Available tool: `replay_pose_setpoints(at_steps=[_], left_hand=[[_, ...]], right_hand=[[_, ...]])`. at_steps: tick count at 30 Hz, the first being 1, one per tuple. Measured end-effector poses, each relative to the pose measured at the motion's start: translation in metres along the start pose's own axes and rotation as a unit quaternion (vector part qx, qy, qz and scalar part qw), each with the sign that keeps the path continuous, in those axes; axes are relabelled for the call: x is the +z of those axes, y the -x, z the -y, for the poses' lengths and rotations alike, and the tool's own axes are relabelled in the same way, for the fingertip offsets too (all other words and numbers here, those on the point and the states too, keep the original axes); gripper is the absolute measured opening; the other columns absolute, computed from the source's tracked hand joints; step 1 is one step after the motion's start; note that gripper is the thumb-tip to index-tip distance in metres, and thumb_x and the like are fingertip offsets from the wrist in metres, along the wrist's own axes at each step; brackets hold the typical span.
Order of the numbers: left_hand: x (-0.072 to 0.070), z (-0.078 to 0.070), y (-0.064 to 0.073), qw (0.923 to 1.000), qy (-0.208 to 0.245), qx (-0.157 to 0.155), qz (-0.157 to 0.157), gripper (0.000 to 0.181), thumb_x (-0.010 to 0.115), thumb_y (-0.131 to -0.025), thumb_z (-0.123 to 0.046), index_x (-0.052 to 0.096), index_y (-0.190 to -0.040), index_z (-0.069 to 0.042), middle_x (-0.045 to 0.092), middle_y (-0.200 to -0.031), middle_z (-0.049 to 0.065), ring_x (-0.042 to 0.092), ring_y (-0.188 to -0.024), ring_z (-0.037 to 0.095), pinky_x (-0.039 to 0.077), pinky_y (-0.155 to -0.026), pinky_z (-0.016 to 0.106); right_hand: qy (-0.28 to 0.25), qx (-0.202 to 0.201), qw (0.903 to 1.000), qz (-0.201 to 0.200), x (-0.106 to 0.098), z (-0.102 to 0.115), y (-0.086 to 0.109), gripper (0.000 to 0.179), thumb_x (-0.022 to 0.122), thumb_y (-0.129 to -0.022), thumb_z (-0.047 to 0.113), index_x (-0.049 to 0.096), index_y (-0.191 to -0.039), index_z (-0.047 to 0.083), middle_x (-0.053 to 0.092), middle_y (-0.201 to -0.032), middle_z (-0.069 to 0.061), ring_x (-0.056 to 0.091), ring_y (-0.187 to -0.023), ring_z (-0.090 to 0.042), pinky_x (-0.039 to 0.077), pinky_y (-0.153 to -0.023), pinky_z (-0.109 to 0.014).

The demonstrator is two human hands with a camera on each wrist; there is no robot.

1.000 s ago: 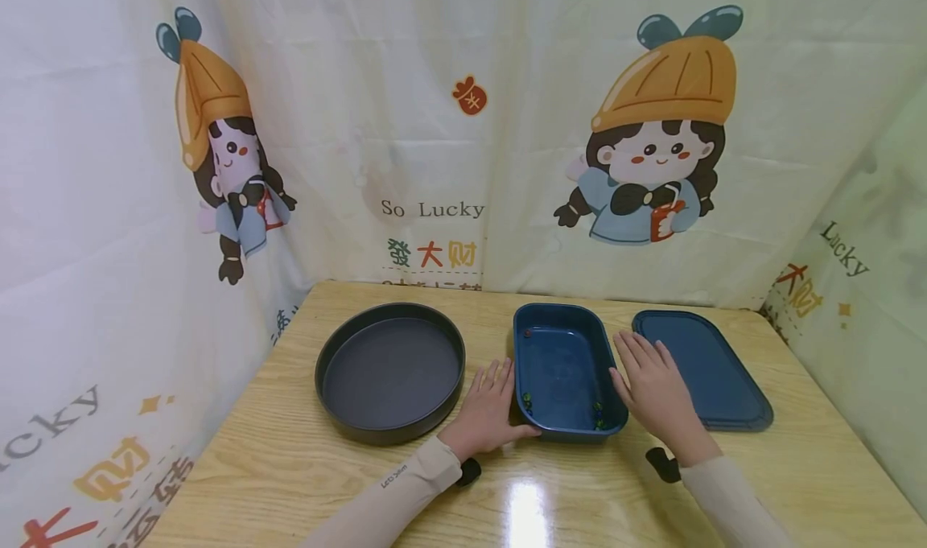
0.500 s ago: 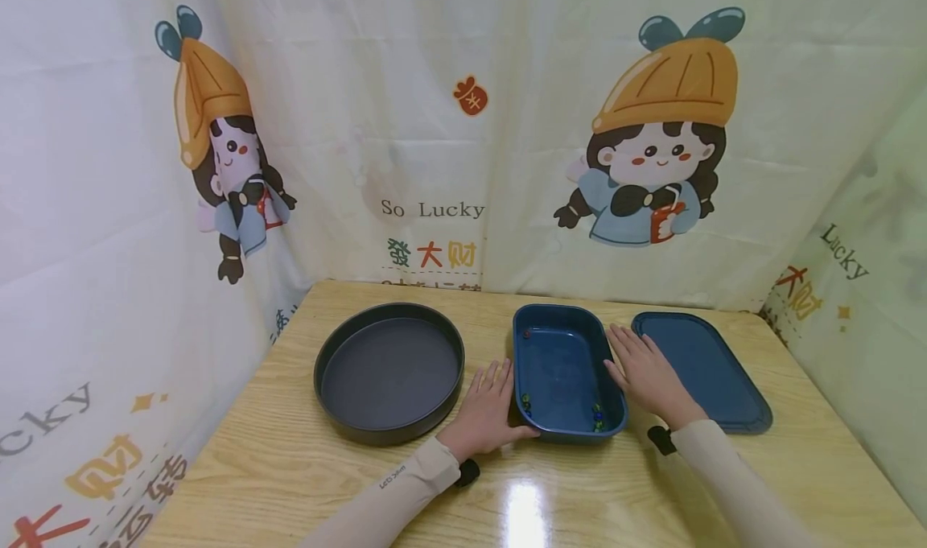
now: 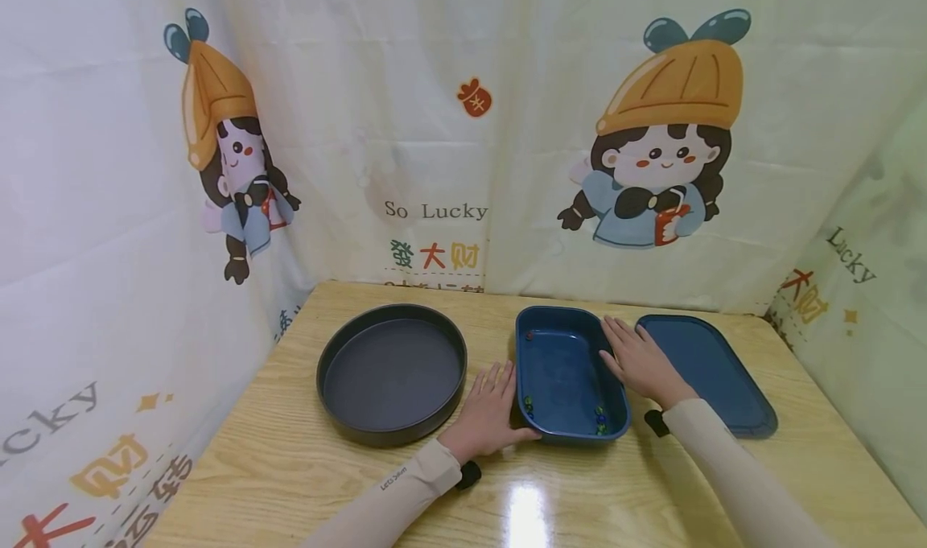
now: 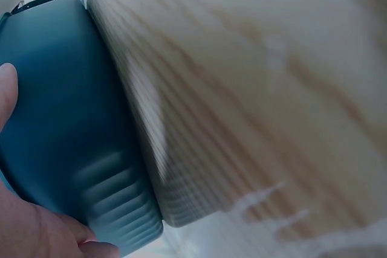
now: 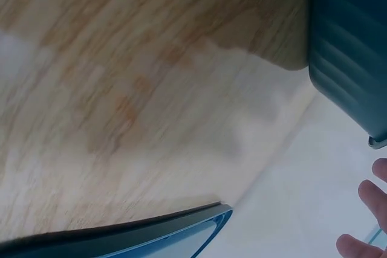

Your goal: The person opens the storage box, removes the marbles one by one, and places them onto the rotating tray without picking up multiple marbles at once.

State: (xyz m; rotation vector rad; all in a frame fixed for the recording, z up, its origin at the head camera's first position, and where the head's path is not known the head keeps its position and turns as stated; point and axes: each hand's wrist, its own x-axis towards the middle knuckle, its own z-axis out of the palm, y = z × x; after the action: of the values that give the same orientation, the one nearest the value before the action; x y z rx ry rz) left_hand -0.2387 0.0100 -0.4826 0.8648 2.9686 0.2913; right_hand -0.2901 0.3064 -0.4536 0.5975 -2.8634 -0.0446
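A deep blue rectangular box (image 3: 562, 371) stands on the table between the two hands. Small round pieces, perhaps marbles, lie in its corners: a red one (image 3: 529, 335) far left, several green and blue ones (image 3: 601, 421) at the near right, more at the near left. My left hand (image 3: 487, 413) rests against the box's left side, fingers extended and thumb at the near wall; the left wrist view shows the ribbed box wall (image 4: 66, 107) by the thumb. Over the right rim lies my right hand (image 3: 640, 363), fingers straight; whether it presses is unclear.
A round dark grey pan (image 3: 394, 431) sits left of the box. To the right lies a flat blue lid (image 3: 713, 371), partly behind the right hand. A printed curtain (image 3: 521, 154) hangs close behind the wooden table (image 3: 572, 500).
My right hand has moved left and slightly away from me, from beside the box onto its right rim. The left hand and the pan have stayed in place.
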Motion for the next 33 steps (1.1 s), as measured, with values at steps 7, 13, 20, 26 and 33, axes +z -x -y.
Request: replay_pose_setpoints(at_steps=[7,13,20,26,33], left_hand=[[-0.001,-0.001,0.001,0.9999,0.01,0.001,0.002,0.105,0.049,-0.078,-0.074,0.014,-0.151,-0.006,0.015,-0.158,0.011,0.014,-0.146,0.029,0.016,-0.117,0.047],[-0.002,-0.001,0.002,1.0,0.005,-0.003,0.005,0.106,0.049,-0.078,-0.074,0.014,-0.151,-0.006,0.015,-0.158,0.01,0.014,-0.146,0.028,0.016,-0.117,0.046],[-0.002,-0.001,0.003,0.9999,0.001,0.004,0.01,0.104,0.049,-0.079,-0.073,0.016,-0.15,-0.006,0.014,-0.158,0.01,0.014,-0.147,0.029,0.015,-0.117,0.045],[-0.017,0.002,0.005,0.9988,-0.018,0.016,0.043,0.101,0.053,-0.08,-0.068,0.015,-0.15,-0.006,0.014,-0.159,0.01,0.013,-0.147,0.027,0.018,-0.117,0.044],[-0.047,0.005,-0.002,0.9947,-0.068,0.036,0.068,0.095,0.052,-0.083,-0.064,0.014,-0.151,-0.01,0.016,-0.158,0.007,0.015,-0.147,0.024,0.018,-0.117,0.044]], right_hand=[[-0.025,0.009,0.9991,0.032,0.002,-0.001,0.0,0.058,0.046,-0.098,0.025,0.028,-0.143,-0.007,0.029,-0.15,-0.025,0.031,-0.137,-0.041,0.024,-0.108,-0.06],[-0.075,0.025,0.9955,0.051,0.003,0.001,0.003,0.06,0.043,-0.098,0.023,0.022,-0.146,-0.007,0.024,-0.152,-0.026,0.025,-0.139,-0.043,0.017,-0.11,-0.061],[-0.098,0.033,0.993,0.057,0.005,0.002,0.007,0.06,0.042,-0.099,0.022,0.019,-0.146,-0.007,0.021,-0.152,-0.026,0.022,-0.139,-0.044,0.014,-0.11,-0.061],[-0.097,0.029,0.9932,0.057,0.005,0.002,0.006,0.06,0.042,-0.099,0.022,0.018,-0.147,-0.006,0.02,-0.153,-0.026,0.021,-0.14,-0.044,0.014,-0.111,-0.061],[-0.104,0.036,0.9922,0.059,0.005,0.003,0.009,0.061,0.041,-0.099,0.022,0.017,-0.147,-0.006,0.019,-0.153,-0.025,0.02,-0.14,-0.043,0.014,-0.111,-0.06]])
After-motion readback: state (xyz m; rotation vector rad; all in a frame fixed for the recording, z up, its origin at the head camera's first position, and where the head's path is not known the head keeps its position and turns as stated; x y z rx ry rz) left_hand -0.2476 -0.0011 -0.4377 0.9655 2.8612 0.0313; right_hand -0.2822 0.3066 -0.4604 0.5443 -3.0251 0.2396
